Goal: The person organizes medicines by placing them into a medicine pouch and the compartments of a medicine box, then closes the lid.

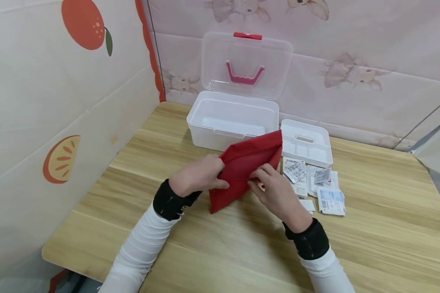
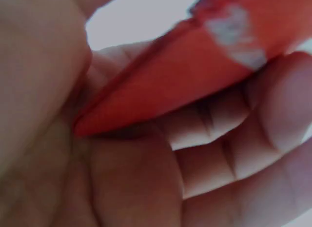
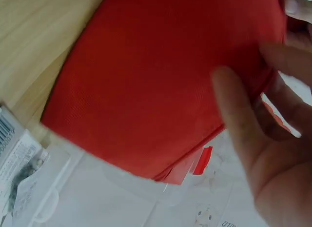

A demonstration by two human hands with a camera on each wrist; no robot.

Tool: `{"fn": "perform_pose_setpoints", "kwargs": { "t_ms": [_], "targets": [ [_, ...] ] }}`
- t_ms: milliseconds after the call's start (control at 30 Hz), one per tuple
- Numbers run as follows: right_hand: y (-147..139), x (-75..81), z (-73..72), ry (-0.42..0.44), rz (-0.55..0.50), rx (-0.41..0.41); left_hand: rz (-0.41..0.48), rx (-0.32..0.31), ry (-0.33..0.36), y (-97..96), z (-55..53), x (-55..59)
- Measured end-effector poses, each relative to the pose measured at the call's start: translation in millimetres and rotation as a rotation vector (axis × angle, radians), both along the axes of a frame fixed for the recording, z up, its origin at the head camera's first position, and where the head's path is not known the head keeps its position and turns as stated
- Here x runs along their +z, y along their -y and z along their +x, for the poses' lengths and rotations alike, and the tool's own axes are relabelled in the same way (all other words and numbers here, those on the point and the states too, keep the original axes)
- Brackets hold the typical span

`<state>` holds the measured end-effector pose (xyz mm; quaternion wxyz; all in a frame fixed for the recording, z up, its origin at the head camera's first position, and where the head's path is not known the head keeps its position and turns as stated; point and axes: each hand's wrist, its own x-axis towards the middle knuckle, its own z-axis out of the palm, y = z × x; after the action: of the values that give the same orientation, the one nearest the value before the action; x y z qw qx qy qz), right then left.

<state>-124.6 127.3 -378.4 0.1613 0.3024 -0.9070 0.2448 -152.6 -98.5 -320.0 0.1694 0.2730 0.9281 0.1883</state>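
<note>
A red pouch (image 1: 240, 160) tilts above the table (image 1: 95, 219), before a clear box (image 1: 206, 137). The left hand (image 1: 198, 176) grips its side; the right hand (image 1: 275, 192) touches it, pinching or not I can't tell. Probably light, floppy; best held by opposite edges.

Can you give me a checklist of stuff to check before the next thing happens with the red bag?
1. Left grip holding the bag: ok, fingers and thumb are around its edge.
2. Right grip pinching the bag: cannot tell; its fingers are at the bag, but a pinch isn't clear.
3. Lid open: ok, it stands up behind the box.
4. Tray out of the box: ok, it sits beside it.
5. Packets all apart: not ok, some overlap.
6. What's in the bag: cannot tell from these views.
</note>
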Motion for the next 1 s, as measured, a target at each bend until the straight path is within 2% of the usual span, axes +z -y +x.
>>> {"fn": "perform_pose_setpoints", "kwargs": {
  "t_ms": [167, 233, 333, 433, 567, 633, 833, 1000],
  "targets": [
    [-0.8, -1.8, -2.7, 0.159, 0.143, -0.025, -0.003, 0.073, -0.050, 3.0, -3.9, -2.4],
    [-0.6, -5.0, -4.9, 0.191, 0.176, -0.018, -0.011, 0.078, -0.061, 3.3, -5.0, -2.1],
    [0.5, -9.9, -7.5, 0.193, 0.196, -0.006, -0.040, 0.060, -0.083, 2.7, -5.6, -0.3],
    [1.8, -13.4, -9.6, 0.180, 0.203, -0.008, -0.063, 0.011, -0.113, 2.1, -5.0, 1.4],
    [4.3, -16.9, -15.1, 0.177, 0.213, -0.011, -0.037, -0.066, -0.142, 1.4, -4.1, 2.0],
    [5.7, -18.3, -18.6, 0.176, 0.217, -0.011, -0.017, -0.087, -0.133, 1.4, -4.0, 1.6],
    [9.2, -20.6, -23.9, 0.162, 0.278, -0.023, 0.002, -0.030, -0.072, 3.3, -3.4, 0.7],
    [11.0, -19.5, -23.8, 0.175, 0.328, -0.062, -0.013, 0.017, -0.107, 2.5, -3.7, 1.2]
  ]
}}
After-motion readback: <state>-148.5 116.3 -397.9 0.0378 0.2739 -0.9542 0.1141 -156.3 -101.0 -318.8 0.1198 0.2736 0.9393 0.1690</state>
